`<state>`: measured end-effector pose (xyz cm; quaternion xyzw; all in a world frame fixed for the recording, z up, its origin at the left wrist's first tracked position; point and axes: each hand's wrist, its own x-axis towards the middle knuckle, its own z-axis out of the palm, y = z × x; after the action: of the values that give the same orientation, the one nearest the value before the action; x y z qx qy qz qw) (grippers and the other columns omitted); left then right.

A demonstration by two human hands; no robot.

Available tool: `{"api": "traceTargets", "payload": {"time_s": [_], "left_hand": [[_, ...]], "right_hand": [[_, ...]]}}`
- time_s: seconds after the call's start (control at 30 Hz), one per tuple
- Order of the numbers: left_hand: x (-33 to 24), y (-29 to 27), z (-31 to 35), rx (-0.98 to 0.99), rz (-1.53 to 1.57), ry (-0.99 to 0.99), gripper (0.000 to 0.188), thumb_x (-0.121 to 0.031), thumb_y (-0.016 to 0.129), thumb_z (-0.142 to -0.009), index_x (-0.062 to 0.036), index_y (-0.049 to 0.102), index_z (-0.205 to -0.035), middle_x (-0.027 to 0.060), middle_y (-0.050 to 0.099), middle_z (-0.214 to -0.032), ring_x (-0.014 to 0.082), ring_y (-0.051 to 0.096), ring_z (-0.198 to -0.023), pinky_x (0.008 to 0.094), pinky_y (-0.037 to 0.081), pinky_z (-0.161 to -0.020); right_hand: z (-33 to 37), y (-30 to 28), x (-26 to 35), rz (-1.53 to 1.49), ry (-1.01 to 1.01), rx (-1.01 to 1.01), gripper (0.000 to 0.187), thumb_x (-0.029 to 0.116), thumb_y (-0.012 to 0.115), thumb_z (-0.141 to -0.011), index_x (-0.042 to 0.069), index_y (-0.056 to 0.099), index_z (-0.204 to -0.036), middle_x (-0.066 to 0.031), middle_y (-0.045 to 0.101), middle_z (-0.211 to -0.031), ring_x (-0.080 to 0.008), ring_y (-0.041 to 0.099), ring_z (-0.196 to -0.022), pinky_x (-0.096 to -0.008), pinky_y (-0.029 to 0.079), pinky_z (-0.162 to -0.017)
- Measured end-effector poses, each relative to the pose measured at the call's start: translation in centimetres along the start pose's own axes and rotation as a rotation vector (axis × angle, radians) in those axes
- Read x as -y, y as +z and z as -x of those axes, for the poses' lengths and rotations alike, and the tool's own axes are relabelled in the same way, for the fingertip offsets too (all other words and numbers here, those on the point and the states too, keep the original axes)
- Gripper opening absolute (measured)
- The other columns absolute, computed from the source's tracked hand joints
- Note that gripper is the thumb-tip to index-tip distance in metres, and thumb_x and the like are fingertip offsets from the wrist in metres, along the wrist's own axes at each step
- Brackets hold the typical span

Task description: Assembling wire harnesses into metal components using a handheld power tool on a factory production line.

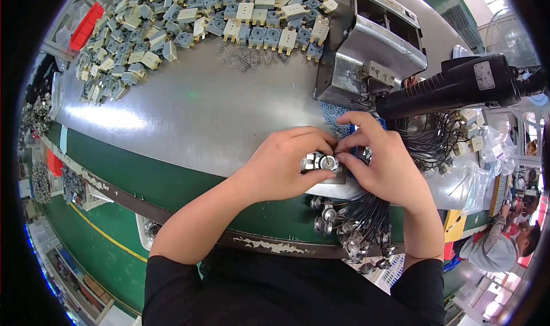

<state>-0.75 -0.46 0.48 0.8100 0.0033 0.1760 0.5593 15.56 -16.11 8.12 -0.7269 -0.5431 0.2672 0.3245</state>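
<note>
Item: small round metal-capped component point(327, 163), on a fixture at the steel bench point(189, 114) edge. Left hand point(281, 166) and right hand point(381, 163) both pinch it. Likely light, rigid, slippery (grip the rim).

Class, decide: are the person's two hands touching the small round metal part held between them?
Touching. The head view shows fingers of the left hand and right hand closed directly around the small round metal part, with no gap visible.
</note>
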Motion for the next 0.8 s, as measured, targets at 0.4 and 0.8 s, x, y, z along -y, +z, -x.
{"api": "traceTargets", "payload": {"time_s": [0.4,0.8], "left_hand": [[-0.1,0.2,-0.1,-0.023,-0.021,-0.008,0.035,-0.008,0.09,-0.078,-0.0024,0.074,-0.109,0.0152,0.075,-0.121,0.0338,0.075,-0.11,0.0408,0.06,-0.094],[0.1,-0.2,-0.7,0.062,-0.084,0.056,0.029,-0.007,0.089,-0.079,-0.0022,0.079,-0.106,0.0123,0.077,-0.116,0.0321,0.076,-0.105,0.0393,0.061,-0.09]], "right_hand": [[1.7,1.4,-0.5,0.21,-0.054,-0.115,0.049,-0.003,0.078,-0.084,0.002,0.062,-0.13,-0.0126,0.079,-0.095,-0.0357,0.076,-0.091,-0.0418,0.058,-0.083],[-2.2,-4.9,-1.8,-0.734,-0.462,-1.174,0.066,0.052,0.06,-0.106,0.0,0.047,-0.145,-0.0194,0.065,-0.11,-0.0265,0.066,-0.102,-0.0391,0.054,-0.09]]}}
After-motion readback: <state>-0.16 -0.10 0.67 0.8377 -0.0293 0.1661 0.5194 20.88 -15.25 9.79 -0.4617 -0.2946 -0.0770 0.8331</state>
